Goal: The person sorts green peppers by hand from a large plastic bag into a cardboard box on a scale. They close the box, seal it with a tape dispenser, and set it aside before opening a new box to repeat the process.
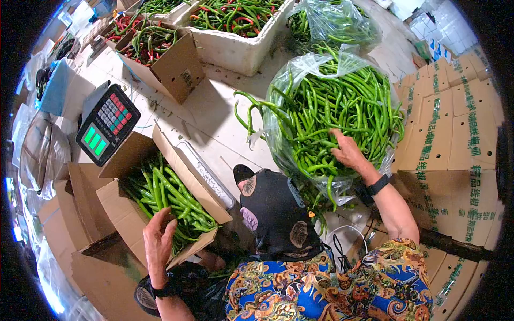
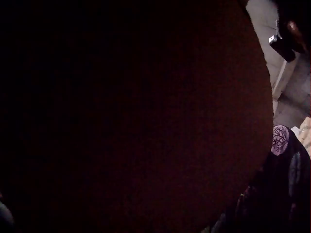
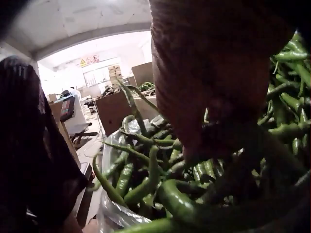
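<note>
Reaching into bagged green peppers [image 1: 350, 99] with the right hand [image 1: 352, 154]
Bending fingers onto peppers directly beneath them, cannot tell whether gripping any; holding left hand [image 1: 157, 239] loosely curved, grasping nothing, just over boxed peppers [image 1: 184, 202].

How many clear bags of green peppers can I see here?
2: one open bag that the right hand reaches into, and a second bag beyond it, near the head view's top edge. Others may be hidden.

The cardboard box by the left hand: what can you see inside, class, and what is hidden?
Long green peppers show inside the cardboard box. The left hand blocks part of the view; the bottom and anything beneath the top layer are covered.
</note>
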### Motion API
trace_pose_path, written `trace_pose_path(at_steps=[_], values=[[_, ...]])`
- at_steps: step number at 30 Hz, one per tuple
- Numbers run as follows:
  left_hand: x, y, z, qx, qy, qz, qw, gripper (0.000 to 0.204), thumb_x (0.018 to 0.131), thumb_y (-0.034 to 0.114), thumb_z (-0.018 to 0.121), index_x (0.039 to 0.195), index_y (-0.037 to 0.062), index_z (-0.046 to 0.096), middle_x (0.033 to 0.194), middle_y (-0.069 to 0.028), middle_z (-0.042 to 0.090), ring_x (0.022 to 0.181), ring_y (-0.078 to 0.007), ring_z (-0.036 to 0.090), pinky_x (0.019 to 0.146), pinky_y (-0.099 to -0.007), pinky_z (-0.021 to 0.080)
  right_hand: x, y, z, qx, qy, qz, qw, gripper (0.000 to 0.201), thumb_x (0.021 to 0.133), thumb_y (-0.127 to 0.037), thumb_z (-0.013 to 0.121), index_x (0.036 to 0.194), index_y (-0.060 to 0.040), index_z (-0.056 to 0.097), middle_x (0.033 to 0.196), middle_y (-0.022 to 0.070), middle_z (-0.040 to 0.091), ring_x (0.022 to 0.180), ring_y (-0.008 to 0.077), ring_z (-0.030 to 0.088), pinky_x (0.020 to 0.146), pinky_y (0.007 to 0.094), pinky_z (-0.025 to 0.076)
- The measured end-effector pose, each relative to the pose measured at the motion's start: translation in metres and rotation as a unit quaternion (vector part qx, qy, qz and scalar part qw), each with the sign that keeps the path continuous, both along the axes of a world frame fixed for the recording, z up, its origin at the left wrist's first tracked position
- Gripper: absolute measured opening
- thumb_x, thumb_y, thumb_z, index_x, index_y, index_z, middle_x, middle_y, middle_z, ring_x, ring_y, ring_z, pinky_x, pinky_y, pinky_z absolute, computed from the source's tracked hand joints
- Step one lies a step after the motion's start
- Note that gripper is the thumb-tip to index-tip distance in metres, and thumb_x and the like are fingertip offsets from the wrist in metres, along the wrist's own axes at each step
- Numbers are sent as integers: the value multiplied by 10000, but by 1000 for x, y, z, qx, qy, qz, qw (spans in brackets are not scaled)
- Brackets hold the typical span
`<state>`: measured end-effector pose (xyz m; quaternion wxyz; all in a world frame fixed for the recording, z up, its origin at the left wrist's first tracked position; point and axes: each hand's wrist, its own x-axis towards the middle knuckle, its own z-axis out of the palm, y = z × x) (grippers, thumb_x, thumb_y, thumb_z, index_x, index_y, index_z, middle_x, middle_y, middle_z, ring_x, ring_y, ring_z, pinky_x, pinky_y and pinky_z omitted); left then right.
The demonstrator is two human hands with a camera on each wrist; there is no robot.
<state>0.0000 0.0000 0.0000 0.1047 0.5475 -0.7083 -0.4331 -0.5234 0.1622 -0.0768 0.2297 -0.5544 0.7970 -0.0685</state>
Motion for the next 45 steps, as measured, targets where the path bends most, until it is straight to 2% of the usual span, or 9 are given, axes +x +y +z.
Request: trace_pose_path(at_steps=[6,9,13,17,21,27,31,37,45], values=[[-3,-4,-4,-8,17,15,1000,347,866,85,617,1194,-29,597,1007,-183,699,943,-262,671,836,-355,518,18,13,44,25,11,-51,998,616,782,-185,697,1333,-22,473,902,213,660,804,357,651,706,413,504],[0,-4,-1,-25,-15,-4,1000,339,865,81,617,1183,-35,598,995,-184,698,933,-266,674,822,-353,520,28,-10,94,-103,-317,-277,901,534,834,-230,647,1293,11,523,834,86,660,592,180,552,566,362,473],[-4,-3,-1,-32,-1,-10,999,335,863,86,623,1172,-40,598,998,-192,694,915,-277,679,816,-351,523,-40,-39,23,-122,-368,-286,876,527,868,-354,630,1195,56,584,901,75,666,754,153,581,678,339,488],[-4,-2,-2,-41,0,-17,999,332,863,91,627,1166,-43,599,1002,-196,691,895,-278,682,812,-352,524,-49,-104,-34,-14,-35,-314,949,677,801,-514,675,1087,96,603,1141,282,635,1051,432,606,924,426,472],[-5,-3,-5,-40,-9,-13,999,331,855,94,634,1157,-38,604,998,-200,683,873,-288,679,801,-363,526,3,-129,-65,46,190,-306,932,865,654,-581,784,1169,73,547,1171,279,613,1068,413,613,923,515,476],[-7,-4,-5,-87,-34,-51,994,316,844,87,634,1141,-17,605,988,-216,653,856,-346,655,768,-385,511,-39,-105,-55,-108,-172,-132,970,302,654,-242,741,815,2,668,788,109,669,692,264,605,661,355,477],[-10,-5,-4,-102,-35,-72,992,320,844,85,633,1147,-9,598,984,-214,645,859,-367,642,761,-397,504,-59,-102,-10,15,-383,-307,871,193,651,-199,735,748,-53,654,695,44,594,613,165,497,622,300,389],[-15,-5,-4,-126,-50,-84,987,312,843,82,635,1143,7,599,972,-204,643,845,-373,633,750,-406,499,5,-117,-63,113,158,-197,961,314,683,-193,736,877,27,624,949,220,681,898,378,664,764,461,535],[-17,-2,-1,-108,-56,-68,990,337,817,63,656,1146,21,597,917,-191,634,795,-365,621,712,-407,491,5,-133,-81,113,104,-301,941,378,669,-221,750,944,36,704,1070,259,663,1003,409,648,846,473,524]])
